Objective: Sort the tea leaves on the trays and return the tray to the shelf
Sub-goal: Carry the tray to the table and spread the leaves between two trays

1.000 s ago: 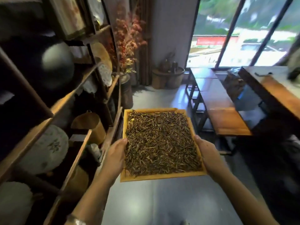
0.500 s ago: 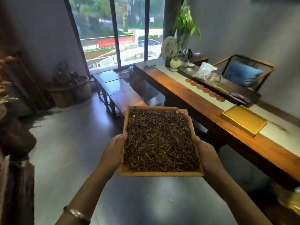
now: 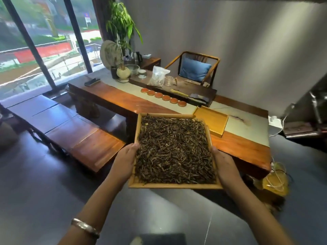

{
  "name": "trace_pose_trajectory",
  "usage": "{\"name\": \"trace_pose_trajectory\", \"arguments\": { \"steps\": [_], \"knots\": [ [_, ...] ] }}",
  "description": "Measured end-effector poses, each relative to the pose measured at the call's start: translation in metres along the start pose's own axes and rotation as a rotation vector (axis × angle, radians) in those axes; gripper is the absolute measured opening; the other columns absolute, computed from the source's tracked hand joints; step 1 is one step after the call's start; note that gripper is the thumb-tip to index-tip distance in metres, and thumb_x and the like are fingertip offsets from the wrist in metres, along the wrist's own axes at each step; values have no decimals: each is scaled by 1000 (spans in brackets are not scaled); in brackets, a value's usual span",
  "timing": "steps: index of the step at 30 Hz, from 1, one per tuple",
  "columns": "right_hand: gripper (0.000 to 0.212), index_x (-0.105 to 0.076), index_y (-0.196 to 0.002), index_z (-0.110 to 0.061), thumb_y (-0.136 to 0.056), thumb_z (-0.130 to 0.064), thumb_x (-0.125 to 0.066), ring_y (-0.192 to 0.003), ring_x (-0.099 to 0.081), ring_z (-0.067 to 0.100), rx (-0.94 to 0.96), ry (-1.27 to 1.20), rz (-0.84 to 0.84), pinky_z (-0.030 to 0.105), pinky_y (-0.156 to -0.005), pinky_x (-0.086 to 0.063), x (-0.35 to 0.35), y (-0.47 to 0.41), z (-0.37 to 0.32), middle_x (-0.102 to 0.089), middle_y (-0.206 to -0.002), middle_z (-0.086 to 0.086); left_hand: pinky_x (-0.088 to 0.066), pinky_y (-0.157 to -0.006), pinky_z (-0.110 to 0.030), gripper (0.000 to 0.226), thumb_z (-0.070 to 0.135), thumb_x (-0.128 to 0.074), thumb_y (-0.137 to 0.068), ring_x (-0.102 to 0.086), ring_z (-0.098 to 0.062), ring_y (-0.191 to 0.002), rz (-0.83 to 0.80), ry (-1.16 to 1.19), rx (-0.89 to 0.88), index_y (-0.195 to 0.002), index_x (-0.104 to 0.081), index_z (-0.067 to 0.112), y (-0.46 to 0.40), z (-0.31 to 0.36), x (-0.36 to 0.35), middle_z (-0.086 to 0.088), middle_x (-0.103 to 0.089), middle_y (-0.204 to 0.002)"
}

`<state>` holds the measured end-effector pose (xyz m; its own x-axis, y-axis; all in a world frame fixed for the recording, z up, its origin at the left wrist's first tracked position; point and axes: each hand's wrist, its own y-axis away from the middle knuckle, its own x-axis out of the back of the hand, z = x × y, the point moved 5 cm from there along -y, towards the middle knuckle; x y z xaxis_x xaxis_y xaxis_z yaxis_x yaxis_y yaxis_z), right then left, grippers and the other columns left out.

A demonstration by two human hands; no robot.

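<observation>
We carry the wooden tray, heaped with dark tea leaves, in mid-air between our left hand and right hand, each gripping a side rail; beyond our grip, an empty tray sits on the long table.

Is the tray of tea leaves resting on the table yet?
No: both hands hold the tray of tea leaves in the air, short of the table.

Fingers of both hands are hidden beneath the tray; the empty tray's near corner hides behind it
</observation>
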<state>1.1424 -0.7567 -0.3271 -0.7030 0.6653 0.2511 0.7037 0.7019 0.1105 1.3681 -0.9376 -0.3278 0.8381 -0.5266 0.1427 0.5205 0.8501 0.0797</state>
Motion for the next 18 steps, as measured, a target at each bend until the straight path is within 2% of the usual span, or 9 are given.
{"name": "trace_pose_trajectory", "arguments": {
  "steps": [2,4,6,7,9,12,15,17,18],
  "knots": [
    [46,-68,-90,-14,-99,-43,-34,-70,-70,10,-3,-33,49,21,-58,-51,-1,-13,1,-75,-80,-4,-51,-88,-50,38,32,-38,-101,-66,-31,-96,-69,9,7,-97,-67,7,-28,0,-6,-15,-71,-97],
    [44,-68,-93,-14,-100,-41,-34,-75,-71,12,-23,-59,95,22,-61,-53,-3,-27,3,-75,-83,-2,-52,-86,-44,38,31,-38,-101,-66,-30,-95,-134,2,-1,-100,-65,3,-57,1,-12,-18,-70,-98],
    [45,-68,-97,-11,-99,-41,-34,-80,-71,18,-53,-79,140,33,-70,-55,-5,-39,3,-75,-87,5,-54,-77,-26,39,29,-37,-101,-68,-15,-88,-195,-42,-23,-100,-63,0,-86,3,-18,-15,-70,-92],
    [45,-68,-97,-11,-99,-42,-34,-80,-71,18,-59,-77,168,35,-71,-55,-7,-46,3,-75,-88,6,-52,-68,-15,38,28,-36,-102,-67,-4,-79,-222,-69,-38,-97,-64,2,-100,4,-20,-10,-70,-87],
    [44,-69,-93,-14,-99,-41,-35,-79,-71,14,-52,-51,238,31,-71,-54,-9,-60,3,-75,-85,4,-47,-56,-8,38,28,-35,-102,-65,3,-70,-277,-77,-45,-95,-64,5,-128,4,-25,-5,-72,-82],
    [43,-69,-87,-13,-100,-37,-36,-79,-70,12,-62,-47,316,27,-69,-53,-16,-77,7,-75,-84,3,-49,-58,-11,37,29,-36,-102,-68,-2,-74,-334,-73,-38,-91,-66,10,-164,2,-29,-1,-74,-84],
    [42,-69,-85,-15,-100,-37,-36,-77,-70,9,-95,-47,366,19,-63,-52,-22,-93,14,-75,-84,2,-52,-73,-25,35,31,-39,-101,-68,-11,-85,-388,-101,-8,-89,-68,15,-197,-4,-36,-4,-74,-89],
    [42,-69,-85,-14,-100,-37,-36,-79,-69,10,-103,-30,398,23,-67,-51,-22,-104,19,-74,-83,2,-51,-80,-34,36,33,-39,-101,-68,-17,-91,-428,-103,15,-91,-69,16,-217,-9,-43,-6,-74,-95],
    [43,-69,-84,-13,-100,-37,-37,-79,-69,11,-105,-19,416,25,-68,-50,-20,-109,19,-74,-82,2,-51,-80,-34,36,33,-39,-101,-68,-15,-91,-437,-121,5,-92,-69,17,-226,-10,-47,-4,-74,-95]
  ]
}}
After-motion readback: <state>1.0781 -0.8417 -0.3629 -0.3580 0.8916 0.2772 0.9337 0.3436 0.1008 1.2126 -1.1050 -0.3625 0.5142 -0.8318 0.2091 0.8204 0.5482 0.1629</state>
